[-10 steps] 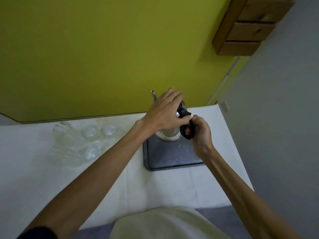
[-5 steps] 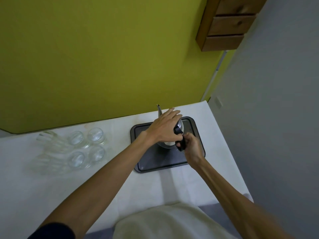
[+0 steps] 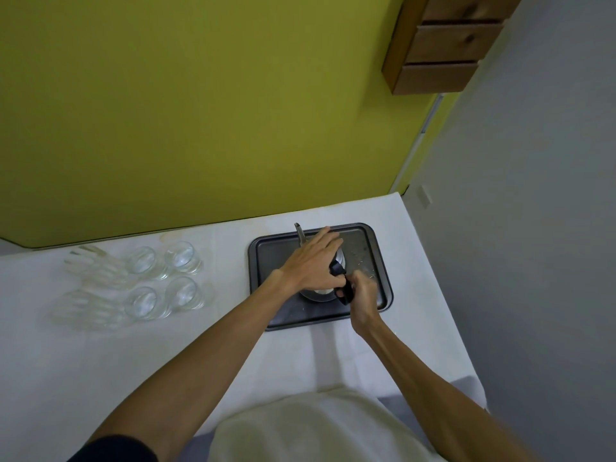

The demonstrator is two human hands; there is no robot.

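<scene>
A steel kettle with a thin spout and a black handle stands on a dark baking tray on the white table. My left hand lies flat across the kettle's top with straight fingers, hiding the lid. My right hand grips the black handle at the kettle's right side.
Several clear glasses stand in rows on the table to the left of the tray. The green wall runs behind the table. The table's right edge is just beyond the tray. A wooden drawer unit hangs on the wall at upper right.
The view has tilted and pulled back, so the whole tray now shows. Both hands stay on the kettle as before.
</scene>
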